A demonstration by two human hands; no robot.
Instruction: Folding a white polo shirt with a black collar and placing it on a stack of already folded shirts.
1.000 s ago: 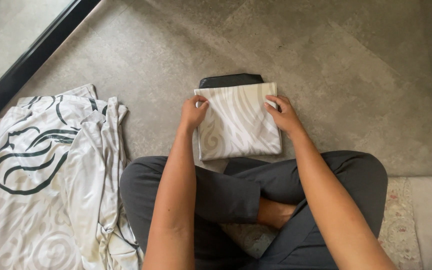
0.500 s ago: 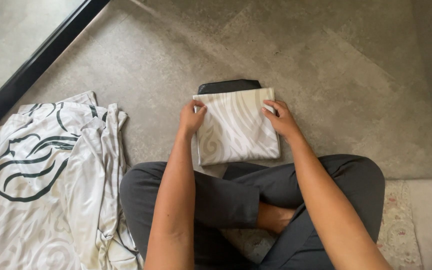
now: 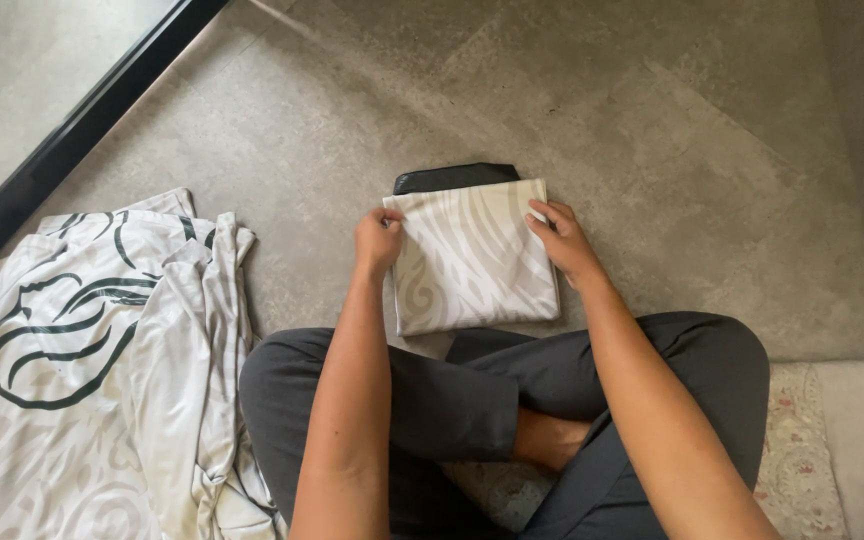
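Note:
A folded cream cloth with pale beige swirls (image 3: 472, 258) lies on the grey floor in front of my crossed legs. My left hand (image 3: 379, 240) pinches its upper left corner. My right hand (image 3: 562, 238) grips its upper right edge. A flat black object (image 3: 455, 176) pokes out from under the cloth's far edge.
A crumpled white sheet with dark swirl lines (image 3: 92, 350) is spread on the floor at my left. A black frame (image 3: 82, 130) runs diagonally at the upper left. A pale patterned mat (image 3: 812, 450) lies under me at the right.
Both hands stay on the cloth's top corners with little shift. The view has tilted slightly, so the cloth sits a bit lower in the picture.

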